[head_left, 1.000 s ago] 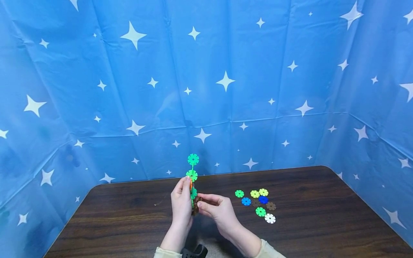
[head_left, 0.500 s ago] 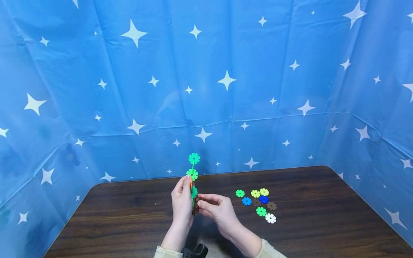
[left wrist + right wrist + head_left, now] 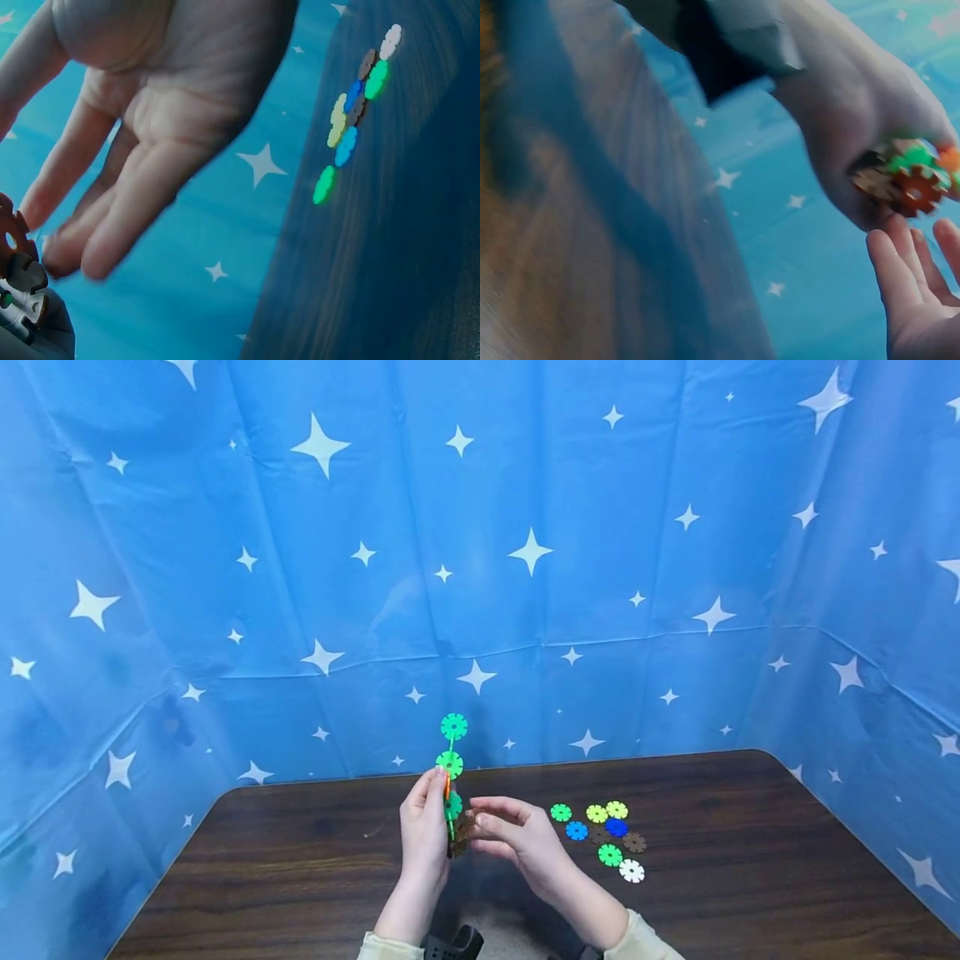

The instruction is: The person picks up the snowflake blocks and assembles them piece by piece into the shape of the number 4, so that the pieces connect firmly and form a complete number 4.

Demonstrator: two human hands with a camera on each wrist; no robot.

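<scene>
On the bench (image 3: 300, 864), right: loose notched discs (image 3: 616, 828), some touching.
Disc chain (image 3: 455, 805): over the bench, the left hand's (image 3: 423, 831) fingers clamped on it, hiding part.
Right hand (image 3: 528, 839): fingers apart, near a brown disc (image 3: 928, 187).
Backdrop (image 3: 495, 602): starred blue cloth.
Bench top: dark wood.

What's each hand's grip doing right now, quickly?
Left hand: closed, holding the string of joined discs.
Right hand: open, its fingertips by a brown disc; whether they touch it can't be told.
</scene>
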